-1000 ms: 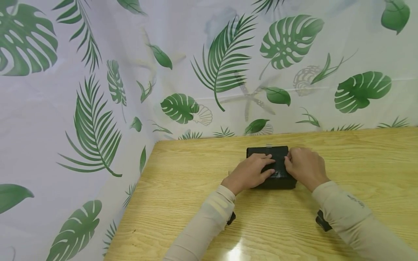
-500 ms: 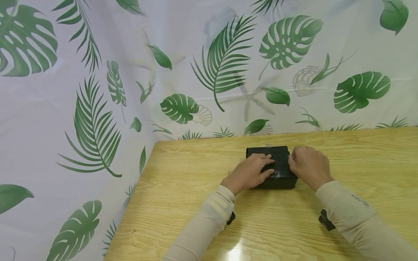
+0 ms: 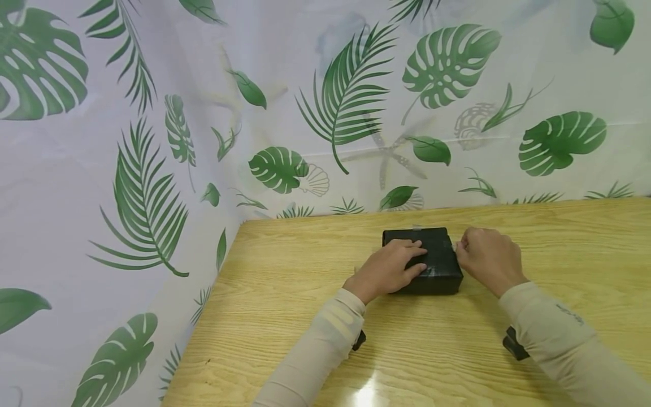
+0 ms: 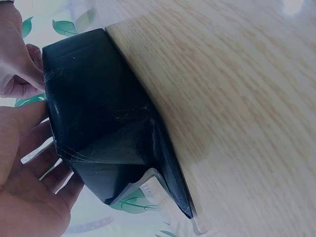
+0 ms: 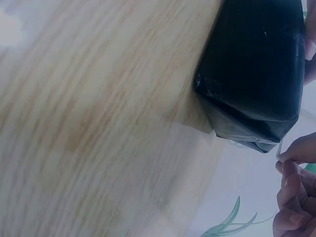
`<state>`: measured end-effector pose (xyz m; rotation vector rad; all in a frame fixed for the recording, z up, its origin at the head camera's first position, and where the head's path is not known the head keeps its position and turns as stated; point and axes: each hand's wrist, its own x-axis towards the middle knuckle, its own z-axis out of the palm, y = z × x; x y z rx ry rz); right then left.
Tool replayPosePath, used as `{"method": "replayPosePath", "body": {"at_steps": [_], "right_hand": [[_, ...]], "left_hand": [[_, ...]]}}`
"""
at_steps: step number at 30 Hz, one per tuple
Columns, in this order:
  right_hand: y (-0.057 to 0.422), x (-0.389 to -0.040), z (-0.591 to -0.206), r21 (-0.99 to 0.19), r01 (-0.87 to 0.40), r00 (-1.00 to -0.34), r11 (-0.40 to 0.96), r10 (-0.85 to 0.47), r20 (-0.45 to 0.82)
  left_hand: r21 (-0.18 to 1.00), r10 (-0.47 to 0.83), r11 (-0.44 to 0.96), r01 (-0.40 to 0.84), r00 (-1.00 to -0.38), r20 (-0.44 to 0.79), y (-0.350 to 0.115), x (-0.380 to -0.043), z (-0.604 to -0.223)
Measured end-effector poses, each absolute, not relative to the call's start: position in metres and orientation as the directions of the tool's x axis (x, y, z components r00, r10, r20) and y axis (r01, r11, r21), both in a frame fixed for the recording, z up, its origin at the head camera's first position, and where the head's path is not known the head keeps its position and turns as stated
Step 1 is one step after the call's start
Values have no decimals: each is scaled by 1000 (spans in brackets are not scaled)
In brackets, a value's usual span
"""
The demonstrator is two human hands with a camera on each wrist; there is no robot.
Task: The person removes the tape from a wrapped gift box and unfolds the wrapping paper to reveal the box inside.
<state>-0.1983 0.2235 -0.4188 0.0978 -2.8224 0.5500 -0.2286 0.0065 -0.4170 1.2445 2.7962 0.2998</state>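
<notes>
A black plastic-wrapped box (image 3: 441, 249) stands on the wooden table. Over its top left lies my left hand (image 3: 389, 268), fingers spread and resting on the wrap. Just off the box's right side, my right hand (image 3: 490, 257) is curled, its thumb and forefinger pinching the end of a thin clear tape strip (image 5: 280, 149) by the box's end. In the left wrist view, loose wrap and a clear tape edge (image 4: 149, 174) stick out at the box's left end. Another clear tape tab (image 3: 417, 227) pokes up at the back edge.
The wood-grain table (image 3: 285, 305) runs back to a white leaf-printed curtain (image 3: 305, 68), which also covers the left side. Black wrist devices show under the left sleeve (image 3: 325, 333) and the right sleeve (image 3: 546, 316).
My right hand has moved to the right, from over the box's right edge to a little beyond it. My left hand and the box have stayed in place.
</notes>
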Motion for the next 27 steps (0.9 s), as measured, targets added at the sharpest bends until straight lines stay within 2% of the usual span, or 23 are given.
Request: {"method": "replayPosePath", "body": {"at_steps": [14, 27], "right_hand": [[232, -197, -419, -374, -97, -964, 922, 5, 265], [238, -194, -420, -390, -130, -951, 912, -3, 310]], "left_hand": [[209, 733, 664, 718, -680, 5, 8, -227, -417], [209, 736, 660, 721, -677, 8, 7, -227, -417]]}}
